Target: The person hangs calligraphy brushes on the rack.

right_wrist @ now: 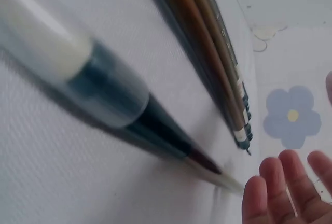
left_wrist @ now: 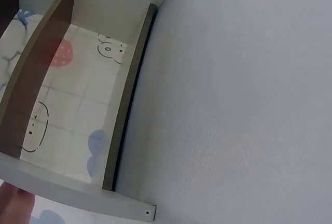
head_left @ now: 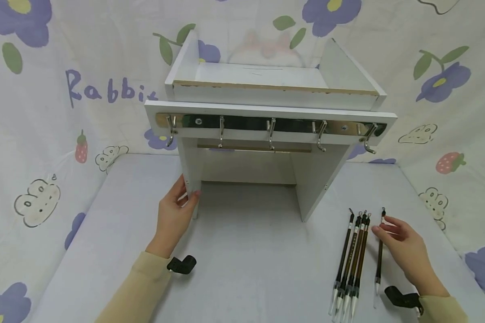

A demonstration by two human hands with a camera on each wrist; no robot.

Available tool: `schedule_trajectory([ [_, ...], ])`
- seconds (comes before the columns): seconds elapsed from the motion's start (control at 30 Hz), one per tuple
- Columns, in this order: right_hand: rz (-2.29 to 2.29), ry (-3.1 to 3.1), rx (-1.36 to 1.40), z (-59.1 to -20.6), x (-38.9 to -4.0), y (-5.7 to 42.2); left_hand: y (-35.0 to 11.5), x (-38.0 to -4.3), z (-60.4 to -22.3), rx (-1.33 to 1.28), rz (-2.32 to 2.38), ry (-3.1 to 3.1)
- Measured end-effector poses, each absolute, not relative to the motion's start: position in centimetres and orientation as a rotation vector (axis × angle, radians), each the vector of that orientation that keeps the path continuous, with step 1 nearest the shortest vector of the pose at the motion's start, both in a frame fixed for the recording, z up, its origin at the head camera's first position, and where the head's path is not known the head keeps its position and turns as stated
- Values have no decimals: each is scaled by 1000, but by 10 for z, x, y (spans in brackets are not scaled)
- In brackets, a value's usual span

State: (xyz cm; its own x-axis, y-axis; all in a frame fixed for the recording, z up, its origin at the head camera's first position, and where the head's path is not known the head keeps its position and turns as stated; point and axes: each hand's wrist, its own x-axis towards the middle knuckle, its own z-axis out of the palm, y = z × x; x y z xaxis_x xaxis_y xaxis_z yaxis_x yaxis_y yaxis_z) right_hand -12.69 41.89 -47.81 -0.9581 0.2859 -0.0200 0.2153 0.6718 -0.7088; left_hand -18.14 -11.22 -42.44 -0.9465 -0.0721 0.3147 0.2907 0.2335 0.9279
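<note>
My left hand (head_left: pixel 174 217) grips the side panel of a white wooden shelf rack (head_left: pixel 271 96), thumb at its front edge and fingers on the outer side. In the left wrist view, part of that hand (left_wrist: pixel 16 203) shows beyond the panel. A calligraphy brush (head_left: pixel 380 260) with a clear cap (right_wrist: pixel 111 86) lies on the right of the table, its hanging loop away from me. Over its upper end is my right hand (head_left: pixel 406 246), fingers loosely extended and thumb apart from them. Several more calligraphy brushes (head_left: pixel 357 255) lie side by side just left of it.
A metal strip with several hooks (head_left: pixel 271 132) runs along the rack's front. The rack stands towards the back of the white table (head_left: pixel 242 269). Behind and beside hangs a cloth (head_left: pixel 117 45) printed with flowers and rabbits. Black wrist cameras (head_left: pixel 182 264) sit at both sleeves.
</note>
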Motion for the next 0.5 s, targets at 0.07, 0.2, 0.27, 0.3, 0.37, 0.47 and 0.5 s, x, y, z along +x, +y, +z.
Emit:
schedule_trajectory([
  [0.07,1182,-2783,-455,-479,-128,420,-115,-187,-434,-183,-1750,-2228],
  [0.2,1218,-2776,-561,-483,-130,421,-122,-198,-455,-162,-1739,-2207],
  [0.27,1230,-2776,-624,-485,-130,422,-123,-200,-460,-165,-1727,-2191],
  [0.3,1235,-2776,-654,-486,-131,423,-123,-200,-461,-171,-1717,-2187],
  [0.37,1240,-2775,-702,-488,-130,424,-123,-201,-462,-183,-1688,-2180],
  [0.47,1245,-2784,-757,-489,-131,426,-123,-203,-464,-216,-1656,-2166],
  [0.5,1250,-2787,-770,-489,-131,427,-124,-204,-465,-225,-1651,-2162],
])
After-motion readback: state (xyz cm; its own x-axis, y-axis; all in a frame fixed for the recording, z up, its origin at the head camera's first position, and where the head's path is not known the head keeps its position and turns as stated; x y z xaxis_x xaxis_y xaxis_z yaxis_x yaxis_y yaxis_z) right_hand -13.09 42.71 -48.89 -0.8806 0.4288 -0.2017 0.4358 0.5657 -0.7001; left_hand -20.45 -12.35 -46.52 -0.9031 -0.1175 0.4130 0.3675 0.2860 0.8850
